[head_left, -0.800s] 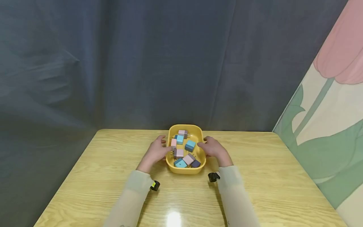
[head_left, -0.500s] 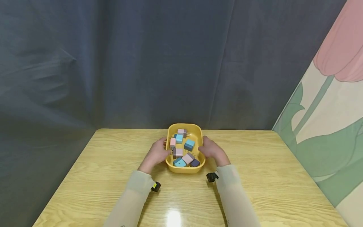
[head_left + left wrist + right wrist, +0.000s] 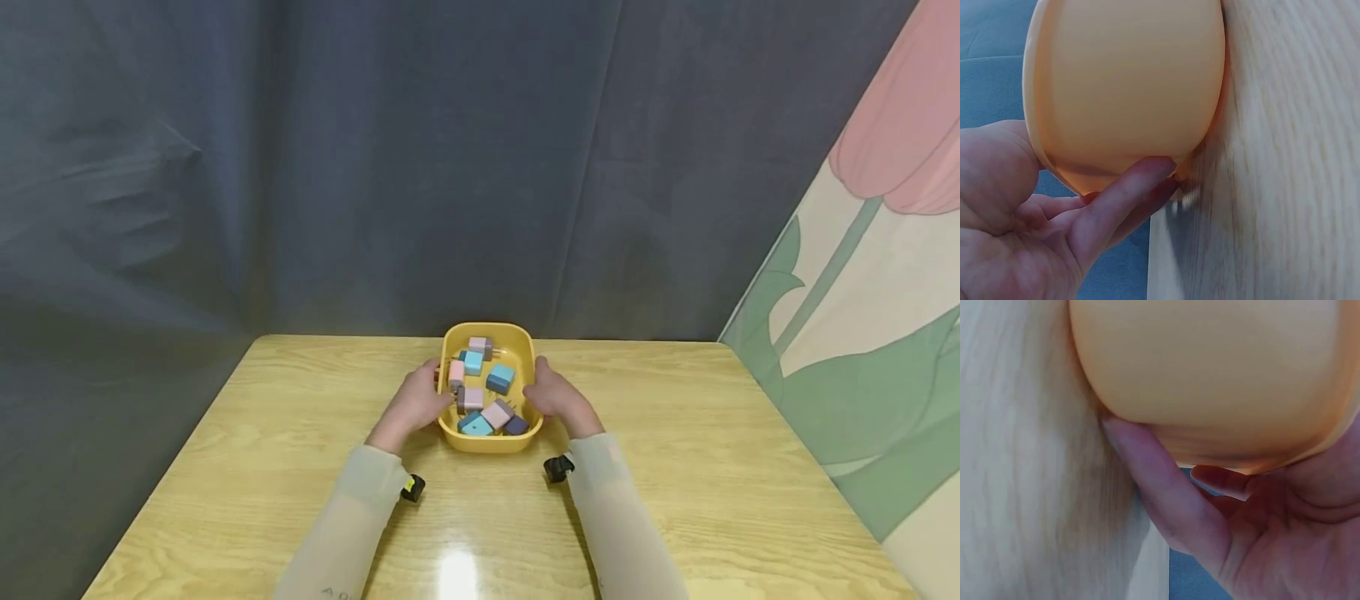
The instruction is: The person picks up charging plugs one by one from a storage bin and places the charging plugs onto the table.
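Note:
A yellow plastic basket [image 3: 491, 446] stands near the table's far edge, between my two hands. Inside lie several two-tone plug chargers with metal prongs: a blue charger [image 3: 500, 379], a pink charger [image 3: 457, 374], a mauve charger [image 3: 498, 414] and a dark charger [image 3: 516, 426] among them. My left hand [image 3: 412, 402] grips the basket's left side, thumb over the rim and fingers against the outer wall [image 3: 1129, 81]. On the opposite side my right hand [image 3: 558, 395] holds it likewise, with fingers [image 3: 1154, 462] at the lower edge of the wall.
The wooden table [image 3: 300, 467] extends to both sides and in front of the basket. Behind it hangs a dark curtain [image 3: 427, 167]. A flower-patterned cloth [image 3: 862, 350] borders the right side. Each wrist bears a small black camera [image 3: 557, 468].
Both hands have closed in on the basket's sides, and the thumbs have come down on its rim. The basket sits slightly higher in the head view, as does the table edge.

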Motion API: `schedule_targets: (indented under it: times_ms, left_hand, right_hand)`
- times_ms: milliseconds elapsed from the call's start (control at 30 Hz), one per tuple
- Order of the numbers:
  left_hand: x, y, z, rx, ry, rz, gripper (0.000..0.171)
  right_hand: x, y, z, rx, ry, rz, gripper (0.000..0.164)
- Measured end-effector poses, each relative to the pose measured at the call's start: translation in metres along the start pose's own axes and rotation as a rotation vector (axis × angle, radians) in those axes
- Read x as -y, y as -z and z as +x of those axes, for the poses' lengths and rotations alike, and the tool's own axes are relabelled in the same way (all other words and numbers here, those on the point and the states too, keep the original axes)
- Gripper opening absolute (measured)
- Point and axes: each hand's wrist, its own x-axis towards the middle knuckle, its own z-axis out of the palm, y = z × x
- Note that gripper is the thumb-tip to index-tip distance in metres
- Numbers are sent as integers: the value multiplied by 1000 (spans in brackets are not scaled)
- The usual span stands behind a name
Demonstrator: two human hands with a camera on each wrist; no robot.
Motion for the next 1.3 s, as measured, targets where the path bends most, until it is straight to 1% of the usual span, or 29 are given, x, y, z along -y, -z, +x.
schedule_targets:
  times_ms: [167, 400, 667, 967, 1067, 1167, 1233, 1300]
  left_hand:
    - [-3, 2, 2, 16, 15, 12, 75]
    - [-6, 0, 2, 47, 46, 11, 77]
    - [-8, -6, 1, 45, 39, 3, 78]
    - [-8, -10, 3, 50, 47, 17, 81]
    - [-8, -8, 4, 41, 30, 40, 83]
    - [-11, -4, 3, 6, -13, 71, 86]
    - [-15, 1, 2, -20, -63, 94, 86]
    - [-22, 5, 0, -24, -121, 136, 85]
  right_hand:
    - [0, 4, 1, 6, 16, 5, 82]
    - [0, 4, -1, 19, 2, -15, 83]
    - [-3, 6, -4, 3, -26, -64, 79]
    - [0, 4, -7, -28, -61, -76, 76]
    - [1, 1, -6, -41, -59, -71, 76]
    - [3, -3, -4, -44, -58, -77, 77]
    - [4, -5, -4, -41, -56, -90, 77]
    - [6, -6, -4, -40, -57, -103, 77]
